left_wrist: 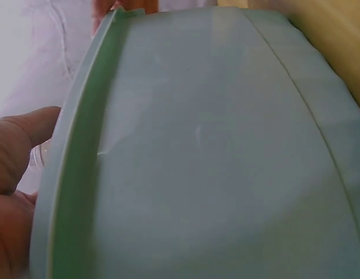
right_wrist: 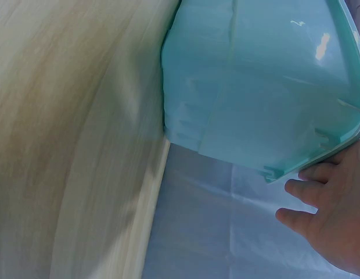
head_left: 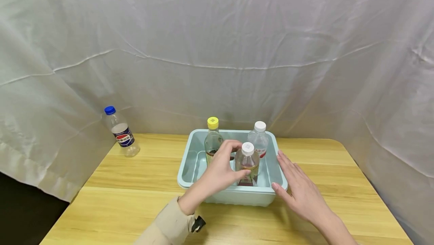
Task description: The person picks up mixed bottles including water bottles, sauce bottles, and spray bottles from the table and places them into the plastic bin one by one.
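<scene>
A light blue plastic bin (head_left: 242, 197) stands on the wooden table with three bottles upright inside. My left hand (head_left: 217, 168) reaches over its near rim, with fingers and thumb curled round the front white-capped bottle (head_left: 247, 162); the thumb crosses its front and the fingertips go behind it. Just left of that bottle is a yellow-capped bottle (head_left: 213, 139), partly covered by my left hand. A clear bottle with a white cap (head_left: 258, 137) stands behind. At the bin's right rim, my right hand (head_left: 301, 190) rests with its fingers extended. In the right wrist view, those fingers (right_wrist: 305, 192) lie along the rim.
A clear bottle with a blue cap and a dark blue label (head_left: 123, 136) stands at the table's far left. Pale grey cloth (head_left: 217, 49) hangs behind the table and along both sides. The wooden tabletop (head_left: 129, 196) extends around the bin.
</scene>
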### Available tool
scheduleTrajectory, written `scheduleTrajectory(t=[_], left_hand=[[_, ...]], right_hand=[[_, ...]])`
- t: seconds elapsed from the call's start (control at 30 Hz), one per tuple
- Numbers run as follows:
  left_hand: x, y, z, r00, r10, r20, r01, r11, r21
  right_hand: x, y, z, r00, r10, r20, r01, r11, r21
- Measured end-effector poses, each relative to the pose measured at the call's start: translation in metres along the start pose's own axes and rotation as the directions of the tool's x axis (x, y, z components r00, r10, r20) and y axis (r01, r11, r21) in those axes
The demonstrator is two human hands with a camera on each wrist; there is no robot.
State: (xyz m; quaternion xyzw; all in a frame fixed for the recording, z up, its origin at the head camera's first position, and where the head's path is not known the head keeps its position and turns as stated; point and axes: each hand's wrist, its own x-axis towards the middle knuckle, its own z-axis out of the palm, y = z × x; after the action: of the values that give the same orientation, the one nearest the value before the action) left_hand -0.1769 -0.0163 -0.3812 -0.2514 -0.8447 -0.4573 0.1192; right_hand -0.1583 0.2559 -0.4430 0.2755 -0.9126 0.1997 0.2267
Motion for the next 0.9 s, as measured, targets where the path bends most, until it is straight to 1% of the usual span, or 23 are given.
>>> scheduleTrajectory(t=[0.13, 0.23, 0.3, 0.4, 0.53, 0.73, 0.9], left_hand=[[0.005, 0.000, 0.003, 0.997, -0.020, 0.071, 0.017, 0.999, 0.036], [0.009, -0.001, 0.006, 0.992, -0.053, 0.117, 0.046, 0.997, 0.059], [0.011, -0.001, 0.007, 0.988, -0.065, 0.142, 0.055, 0.996, 0.074], [0.014, -0.003, 0.010, 0.983, -0.063, 0.173, 0.048, 0.995, 0.090], [0.016, -0.005, 0.013, 0.978, -0.050, 0.202, 0.028, 0.993, 0.111], [0.016, -0.008, 0.018, 0.970, -0.051, 0.240, 0.019, 0.991, 0.132], [0.017, -0.008, 0.018, 0.969, -0.062, 0.241, 0.025, 0.988, 0.152]], right_hand=[[0.000, 0.000, 0.001, 1.000, 0.004, 0.002, -0.004, 1.000, -0.001], [-0.001, 0.001, 0.001, 1.000, 0.006, 0.006, -0.006, 1.000, -0.001], [-0.001, 0.001, 0.001, 1.000, 0.008, 0.007, -0.008, 1.000, -0.001], [0.000, 0.001, 0.001, 1.000, 0.012, 0.007, -0.012, 1.000, -0.001], [-0.001, 0.001, 0.001, 1.000, 0.010, 0.007, -0.010, 1.000, 0.001], [-0.001, 0.001, 0.002, 1.000, 0.002, 0.007, -0.002, 1.000, 0.003], [0.000, 0.001, 0.001, 1.000, 0.007, 0.010, -0.007, 1.000, 0.010]])
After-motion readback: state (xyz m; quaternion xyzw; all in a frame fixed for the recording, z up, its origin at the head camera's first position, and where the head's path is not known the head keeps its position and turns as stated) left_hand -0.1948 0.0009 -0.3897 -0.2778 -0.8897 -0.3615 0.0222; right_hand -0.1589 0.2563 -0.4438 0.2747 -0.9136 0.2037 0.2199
